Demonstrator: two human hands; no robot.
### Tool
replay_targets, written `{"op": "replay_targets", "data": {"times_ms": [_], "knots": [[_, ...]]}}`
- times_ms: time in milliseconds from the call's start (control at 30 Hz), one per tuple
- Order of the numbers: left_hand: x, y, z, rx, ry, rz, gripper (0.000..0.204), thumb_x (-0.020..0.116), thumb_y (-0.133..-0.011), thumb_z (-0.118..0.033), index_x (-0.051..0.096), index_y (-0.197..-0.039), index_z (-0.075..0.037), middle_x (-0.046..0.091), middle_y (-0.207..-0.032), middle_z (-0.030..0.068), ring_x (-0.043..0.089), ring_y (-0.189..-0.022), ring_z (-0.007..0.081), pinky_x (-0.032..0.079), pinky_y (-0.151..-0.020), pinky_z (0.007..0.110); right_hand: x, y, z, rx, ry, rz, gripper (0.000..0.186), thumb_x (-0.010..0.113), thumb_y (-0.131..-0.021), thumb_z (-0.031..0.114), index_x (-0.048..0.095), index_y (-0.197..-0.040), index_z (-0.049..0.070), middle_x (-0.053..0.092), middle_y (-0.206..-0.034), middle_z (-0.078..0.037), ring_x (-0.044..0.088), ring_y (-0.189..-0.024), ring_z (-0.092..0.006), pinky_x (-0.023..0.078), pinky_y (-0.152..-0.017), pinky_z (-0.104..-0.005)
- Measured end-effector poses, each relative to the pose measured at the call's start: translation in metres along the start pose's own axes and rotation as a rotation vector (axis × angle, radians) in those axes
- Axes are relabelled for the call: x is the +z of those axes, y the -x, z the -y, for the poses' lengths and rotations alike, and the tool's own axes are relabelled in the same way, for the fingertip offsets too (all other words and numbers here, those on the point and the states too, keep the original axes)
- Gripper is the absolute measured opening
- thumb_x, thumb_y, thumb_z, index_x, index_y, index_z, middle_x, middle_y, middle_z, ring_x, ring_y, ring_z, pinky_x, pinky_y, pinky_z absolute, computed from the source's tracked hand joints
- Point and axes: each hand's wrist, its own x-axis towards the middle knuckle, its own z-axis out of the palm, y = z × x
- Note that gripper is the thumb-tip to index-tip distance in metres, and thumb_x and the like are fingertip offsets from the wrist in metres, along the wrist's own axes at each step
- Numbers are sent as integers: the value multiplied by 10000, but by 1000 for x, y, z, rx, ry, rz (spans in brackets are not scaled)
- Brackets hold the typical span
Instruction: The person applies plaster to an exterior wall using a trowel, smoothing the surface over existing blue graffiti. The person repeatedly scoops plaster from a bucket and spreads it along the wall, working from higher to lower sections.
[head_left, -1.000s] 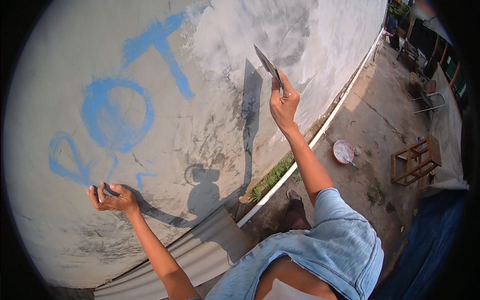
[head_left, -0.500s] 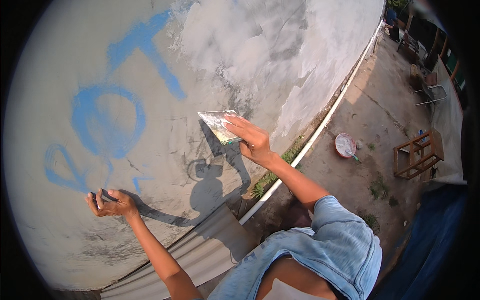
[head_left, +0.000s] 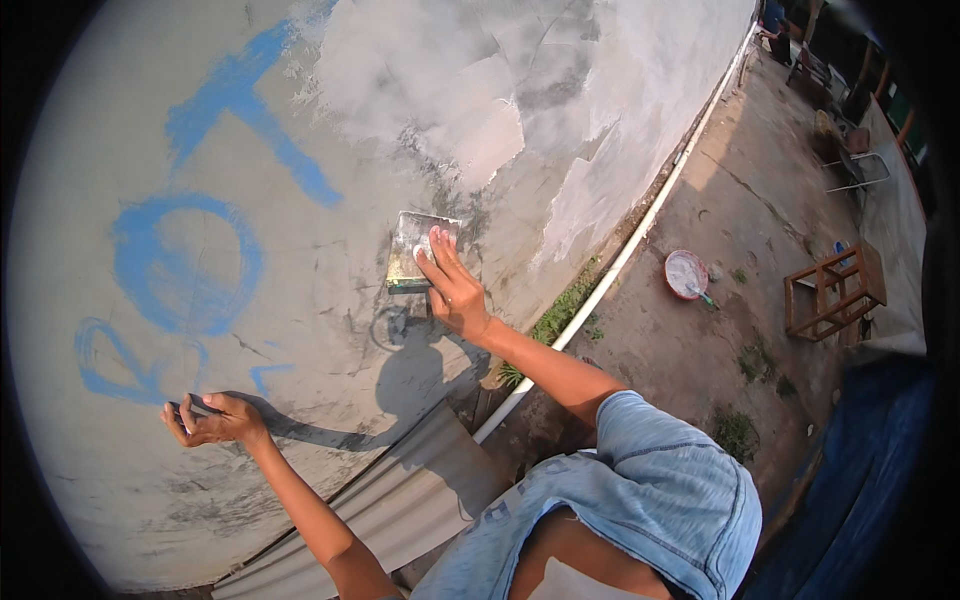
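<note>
My right hand (head_left: 458, 295) grips a flat, rectangular putty scraper (head_left: 412, 250), its metal face smeared with whitish paste. The fingers lie spread over the blade, which is close against the grey wall (head_left: 330, 270); its strip along the lower edge looks dark and green. Farther left, my left hand (head_left: 212, 420) is by the wall below blue painted strokes (head_left: 190, 265). Its fingers are loosely curled and apart, with nothing visible in them; whether they touch the wall I cannot tell. White putty (head_left: 440, 90) coats the wall's upper part in uneven patches.
A white pipe (head_left: 600, 290) runs along the wall's foot, beside green weeds (head_left: 565, 305). On the concrete ground stand a red-rimmed basin (head_left: 686, 274) of white paste and a wooden stool frame (head_left: 835, 290). Corrugated sheeting (head_left: 400, 510) leans low by the wall; blue tarp (head_left: 850, 480) lies right.
The scraper has turned from a tilted, diamond-like pose to lie flatter and squarer near the wall. My right hand has shifted left. My left hand keeps its curled pose, slightly lower in view.
</note>
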Motion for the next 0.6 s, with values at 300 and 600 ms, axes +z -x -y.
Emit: {"op": "replay_targets", "data": {"times_ms": [300,600], "knots": [[-2,-2,4,35,-35,-5,227,489,-938,-191,494,-1107,-39,399,-1282,137,371,-1279,321,336,-998,494,-117,-73,-73,554,-357,-402,381,469,-889,-1,588,-1250,-14,486,-696,59,324,-563,-15,267,-481,-223],[-5,-3,1,27,-69,16,234,493,-929,-164,469,-1116,-25,372,-1285,137,364,-1272,318,332,-1008,501,-78,-78,-51,533,-175,-254,528,478,-792,-28,628,-1280,106,713,-948,-36,535,-596,-71,422,-536,-257]]}}
